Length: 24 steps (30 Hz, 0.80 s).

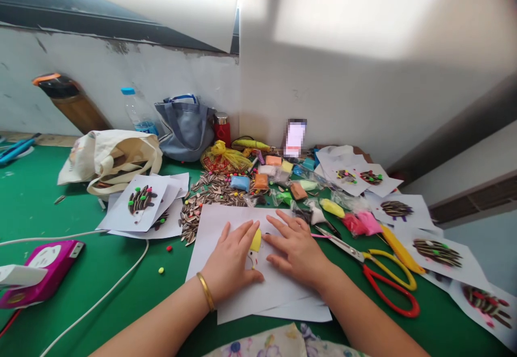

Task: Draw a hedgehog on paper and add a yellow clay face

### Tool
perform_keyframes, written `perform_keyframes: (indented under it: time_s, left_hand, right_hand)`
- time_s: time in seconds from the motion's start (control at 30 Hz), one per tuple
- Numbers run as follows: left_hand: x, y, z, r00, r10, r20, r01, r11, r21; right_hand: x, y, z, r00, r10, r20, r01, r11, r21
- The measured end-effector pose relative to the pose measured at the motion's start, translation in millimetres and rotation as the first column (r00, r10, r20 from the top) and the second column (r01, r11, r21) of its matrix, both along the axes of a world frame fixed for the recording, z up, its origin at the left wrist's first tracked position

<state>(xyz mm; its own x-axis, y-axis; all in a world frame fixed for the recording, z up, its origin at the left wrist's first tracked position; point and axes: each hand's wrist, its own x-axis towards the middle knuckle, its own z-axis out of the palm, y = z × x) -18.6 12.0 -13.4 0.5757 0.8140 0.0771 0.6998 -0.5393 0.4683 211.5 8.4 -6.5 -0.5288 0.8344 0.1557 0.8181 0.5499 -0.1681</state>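
Note:
Both hands rest on a stack of white paper point(291, 298) at the front middle of the green table. My left hand point(232, 260) lies with fingers stretched out, its fingertips beside a flat yellow clay piece point(256, 241) stuck on the top sheet. Small dark and red dots and a drawn line show just below that piece. From the other side, my right hand point(297, 249) reaches in with its fingers spread, the fingertips near the yellow clay. Part of the drawing is hidden under the hands. Neither hand visibly holds anything.
Sunflower seeds point(214, 193) are heaped behind the paper. Coloured clay packets point(261, 181) lie beyond. Scissors point(375, 271) rest at right, near seed-hedgehog pictures point(438, 252); more pictures point(139, 206) lie left. A white cable point(117, 287) and pink power strip point(44, 271) are far left.

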Motion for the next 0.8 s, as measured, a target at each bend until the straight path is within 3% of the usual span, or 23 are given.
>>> perform_keyframes:
  time_s: [0.13,0.27,0.43,0.57,0.8]
  left_hand:
    - [0.1,0.4,0.0,1.000,0.000,-0.004,0.000,1.000,-0.008]
    - [-0.1,0.8,-0.1,1.000,-0.003,-0.005,0.003,1.000,0.001]
    - [-0.3,0.4,0.7,1.000,0.003,-0.001,-0.003,1.000,-0.001]
    - [-0.3,0.4,0.0,1.000,-0.001,0.003,0.001,1.000,0.002]
    - [0.2,0.9,1.6,1.000,0.005,-0.007,-0.005,1.000,-0.004]
  right_hand:
    - [1.1,-0.3,-0.3,0.996,-0.094,-0.009,0.094,0.996,0.013]
    - [2.0,-0.9,0.5,1.000,-0.013,-0.010,0.013,1.000,-0.001]
    - [4.5,-2.6,2.8,0.997,-0.072,-0.016,0.072,0.997,0.017]
    - [6.2,-4.6,5.0,0.999,0.012,-0.039,-0.012,1.000,-0.017]
    - [9.1,-1.6,1.0,0.994,-0.084,-0.066,0.085,0.996,0.006]
